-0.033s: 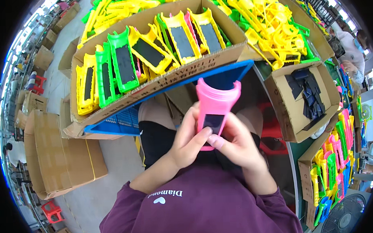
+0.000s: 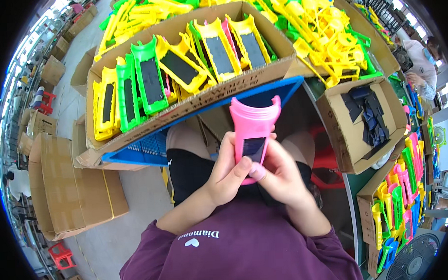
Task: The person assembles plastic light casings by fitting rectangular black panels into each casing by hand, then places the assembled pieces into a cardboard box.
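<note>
Pink plastic trough-shaped part, held up in both hands in the middle of the scene, just above the lap and tilted with its wide, curved, prong-tipped mouth to the far side. Set into its face toward the near end, a dark rectangular strip. Left hand wrapped round the left edge, right hand round the right edge, both grips closed on the part; thumbs side by side at the strip's near end, other fingers mostly hidden behind. Impossible to tell how firmly pressed.

Beneath the forearms, a purple shirt and black shorts. Beyond the hands, a long cardboard box with yellow and green trough-shaped parts, many with dark strips; directly below it, a blue plastic crate. Farther off, a heap of yellow and green plastic pieces.

To the right, a small carton of loose dark strips; nearer on that side, another carton of multicoloured parts, beside a black fan. To the left, on the floor, a large brown carton and, nearer, a red stool
</note>
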The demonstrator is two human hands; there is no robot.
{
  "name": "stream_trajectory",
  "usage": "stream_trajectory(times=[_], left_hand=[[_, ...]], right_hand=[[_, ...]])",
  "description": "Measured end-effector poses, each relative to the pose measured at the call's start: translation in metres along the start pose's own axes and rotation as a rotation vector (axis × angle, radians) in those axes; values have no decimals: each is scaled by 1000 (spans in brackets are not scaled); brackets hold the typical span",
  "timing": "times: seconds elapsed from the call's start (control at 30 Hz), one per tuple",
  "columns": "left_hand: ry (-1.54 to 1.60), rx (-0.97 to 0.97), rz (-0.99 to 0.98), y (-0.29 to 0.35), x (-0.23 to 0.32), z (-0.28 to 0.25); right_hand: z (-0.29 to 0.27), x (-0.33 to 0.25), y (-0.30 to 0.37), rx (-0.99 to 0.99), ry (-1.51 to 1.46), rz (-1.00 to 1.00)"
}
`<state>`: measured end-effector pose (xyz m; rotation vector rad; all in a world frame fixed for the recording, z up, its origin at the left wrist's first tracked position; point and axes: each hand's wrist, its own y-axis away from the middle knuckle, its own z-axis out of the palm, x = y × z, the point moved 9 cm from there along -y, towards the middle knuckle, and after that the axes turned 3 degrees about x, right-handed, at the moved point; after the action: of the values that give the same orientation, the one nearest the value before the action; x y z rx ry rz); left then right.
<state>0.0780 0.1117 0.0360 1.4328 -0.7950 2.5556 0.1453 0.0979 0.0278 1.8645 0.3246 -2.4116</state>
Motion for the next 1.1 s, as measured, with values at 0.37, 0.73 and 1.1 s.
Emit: stream_trajectory(times=[0.37, 0.73, 1.1], left_hand=[[160, 260, -118, -34, 18, -15], [108, 384, -156, -26, 20, -28], [-38, 339, -33, -30, 40, -38]], right_hand=[[0, 7, -26, -82, -285, 253], [10, 6, -26, -40, 122, 79], [25, -3, -41, -157, 70, 56]])
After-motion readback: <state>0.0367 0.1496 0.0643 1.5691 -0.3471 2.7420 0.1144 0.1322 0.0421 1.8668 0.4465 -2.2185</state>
